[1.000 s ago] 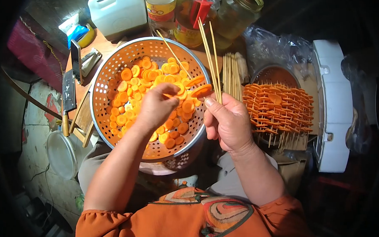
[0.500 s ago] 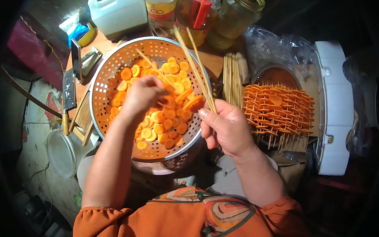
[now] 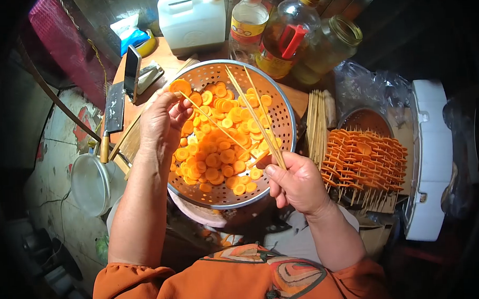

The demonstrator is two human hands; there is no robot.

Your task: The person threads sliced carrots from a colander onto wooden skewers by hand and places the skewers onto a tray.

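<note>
Over the left rim of a perforated metal colander (image 3: 287, 127), my left hand (image 3: 162, 118) is closed, its fingertips pinching a round carrot slice (image 3: 180, 87) at the tip of a thin bamboo skewer (image 3: 213, 120). That skewer slants down toward my right hand (image 3: 301, 183), where another carrot slice (image 3: 259, 159) sits low on it. Closed at the colander's right edge, my right hand also grips several bare bamboo skewers (image 3: 252, 111) pointing up and away. Loose carrot slices (image 3: 213, 161) fill much of the colander beneath both hands.
Threaded carrot skewers (image 3: 365, 161) are piled at the right, beside a bundle of bare skewers (image 3: 316, 127). A cleaver (image 3: 114, 109) and an upright phone (image 3: 132, 74) are at the left. Behind stand a white jug (image 3: 192, 24), bottles (image 3: 248, 22) and a glass jar (image 3: 333, 46).
My left hand has moved from over the carrot slices to the skewer's far tip, with a slice now in its fingers. My right hand keeps its skewers. The whole view has shifted.
</note>
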